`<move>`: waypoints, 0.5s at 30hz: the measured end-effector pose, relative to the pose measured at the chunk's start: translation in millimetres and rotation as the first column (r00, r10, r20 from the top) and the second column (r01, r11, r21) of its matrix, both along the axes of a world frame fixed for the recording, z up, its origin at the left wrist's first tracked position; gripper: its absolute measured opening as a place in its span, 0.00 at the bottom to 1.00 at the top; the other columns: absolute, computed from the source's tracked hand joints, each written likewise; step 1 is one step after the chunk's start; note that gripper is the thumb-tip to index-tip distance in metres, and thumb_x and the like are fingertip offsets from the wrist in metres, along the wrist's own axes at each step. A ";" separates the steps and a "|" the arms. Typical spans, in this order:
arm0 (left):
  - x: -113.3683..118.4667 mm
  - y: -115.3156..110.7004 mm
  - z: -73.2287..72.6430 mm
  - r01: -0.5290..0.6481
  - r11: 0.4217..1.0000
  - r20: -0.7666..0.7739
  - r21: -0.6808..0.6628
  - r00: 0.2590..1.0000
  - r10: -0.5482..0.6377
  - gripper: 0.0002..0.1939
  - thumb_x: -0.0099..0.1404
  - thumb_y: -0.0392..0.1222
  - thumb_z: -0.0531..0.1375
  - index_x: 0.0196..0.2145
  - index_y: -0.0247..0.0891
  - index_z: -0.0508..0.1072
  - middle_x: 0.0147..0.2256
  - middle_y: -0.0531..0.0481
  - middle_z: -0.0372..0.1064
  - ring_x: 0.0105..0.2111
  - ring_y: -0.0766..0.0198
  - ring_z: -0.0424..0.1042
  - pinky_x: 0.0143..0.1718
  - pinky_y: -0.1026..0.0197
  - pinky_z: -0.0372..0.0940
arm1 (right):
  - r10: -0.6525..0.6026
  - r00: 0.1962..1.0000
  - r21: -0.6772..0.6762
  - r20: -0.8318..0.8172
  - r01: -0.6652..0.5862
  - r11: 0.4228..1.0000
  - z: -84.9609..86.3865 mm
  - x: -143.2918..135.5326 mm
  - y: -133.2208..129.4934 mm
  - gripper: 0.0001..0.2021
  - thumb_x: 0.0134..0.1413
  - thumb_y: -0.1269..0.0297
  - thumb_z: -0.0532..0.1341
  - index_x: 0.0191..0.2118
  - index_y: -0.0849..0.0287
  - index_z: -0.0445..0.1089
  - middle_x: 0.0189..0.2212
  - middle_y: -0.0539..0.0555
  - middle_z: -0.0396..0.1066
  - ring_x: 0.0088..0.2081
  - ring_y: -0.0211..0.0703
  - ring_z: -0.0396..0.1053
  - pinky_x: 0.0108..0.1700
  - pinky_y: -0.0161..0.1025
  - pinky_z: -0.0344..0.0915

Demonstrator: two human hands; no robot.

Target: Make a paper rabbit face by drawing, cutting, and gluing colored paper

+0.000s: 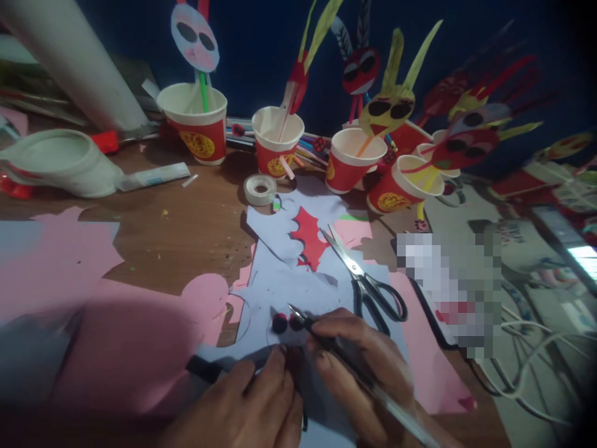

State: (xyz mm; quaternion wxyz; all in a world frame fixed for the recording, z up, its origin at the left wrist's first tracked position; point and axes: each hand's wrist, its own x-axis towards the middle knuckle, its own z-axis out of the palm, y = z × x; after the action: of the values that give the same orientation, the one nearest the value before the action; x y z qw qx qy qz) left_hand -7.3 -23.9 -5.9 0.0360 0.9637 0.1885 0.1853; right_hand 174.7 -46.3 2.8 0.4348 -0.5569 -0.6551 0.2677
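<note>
Our right hand (380, 370) has thumb and fingers closed around a slim pen (347, 362), gripping it low, a little behind the point. The pen slants up and away from us, its tip over a pale paper sheet (280, 283) and right by two dark round shapes (280, 322) edged with red.

Our left hand (252, 398) lies beside it on the near part of the sheet, fingers bent and drawn together. We cannot tell whether they pinch anything or only press down. A black strip (205, 369) shows just past its knuckles on the left.

Just beyond our right hand lie scissors (355, 269), blades a little parted and pointing away from us. Past the left blade sits a jagged red scrap (310, 239), with a tape roll (249, 190) farther out on the desk (209, 230). Pink paper (130, 311) spreads to the left of our left hand, and paper cups (200, 140) stand well beyond both hands.

We judge the pen light, stiff and smooth; it is best held close to the point, where a small turn of the fingers steers it. The sheet looks thin and light, apt to slide or crease, so we would hold it down with flat fingertips near the shapes, without leaning hard.
</note>
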 end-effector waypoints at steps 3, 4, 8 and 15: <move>1.6 1.5 1.4 -0.014 1.000 0.000 0.008 1.000 0.014 0.11 0.62 0.31 0.51 0.35 0.37 0.73 0.36 0.52 0.75 0.40 0.60 0.68 0.37 0.57 0.55 | -0.129 0.991 -0.025 0.037 0.130 0.991 -1.3 -1.4 -1.7 0.08 0.49 0.70 0.58 0.37 0.54 0.67 0.25 0.47 0.73 0.25 0.38 0.72 0.25 0.31 0.68; 1.8 2.5 2.3 -0.004 1.000 0.001 0.015 1.000 0.004 0.11 0.63 0.31 0.51 0.35 0.37 0.73 0.36 0.52 0.75 0.40 0.60 0.68 0.37 0.57 0.55 | -0.157 0.986 -0.054 0.063 0.160 0.986 -1.8 -2.0 -2.5 0.07 0.48 0.70 0.59 0.35 0.54 0.67 0.22 0.46 0.72 0.21 0.36 0.71 0.22 0.29 0.66; 0.8 7.3 4.1 0.032 0.999 -0.026 0.028 0.999 -0.032 0.11 0.64 0.32 0.50 0.34 0.38 0.73 0.35 0.52 0.75 0.39 0.61 0.68 0.37 0.57 0.55 | -0.174 0.977 -0.120 0.126 0.189 0.975 -4.3 -2.6 -3.6 0.03 0.48 0.69 0.59 0.31 0.54 0.66 0.17 0.44 0.71 0.16 0.35 0.68 0.14 0.28 0.59; -2.0 8.8 2.1 0.087 0.996 -0.066 0.030 0.994 -0.085 0.11 0.65 0.34 0.50 0.36 0.38 0.72 0.36 0.51 0.75 0.40 0.59 0.69 0.41 0.56 0.56 | -0.143 0.983 -0.082 0.118 0.153 0.985 -0.7 -3.1 -3.1 0.06 0.48 0.70 0.58 0.32 0.52 0.65 0.18 0.43 0.69 0.19 0.36 0.69 0.20 0.31 0.64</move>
State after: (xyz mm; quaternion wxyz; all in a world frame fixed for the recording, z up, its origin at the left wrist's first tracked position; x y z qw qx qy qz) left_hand -9.3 -15.0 -3.9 0.0220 0.9769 0.1450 0.1554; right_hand 171.7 -49.4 2.0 0.3908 -0.6373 -0.6221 0.2324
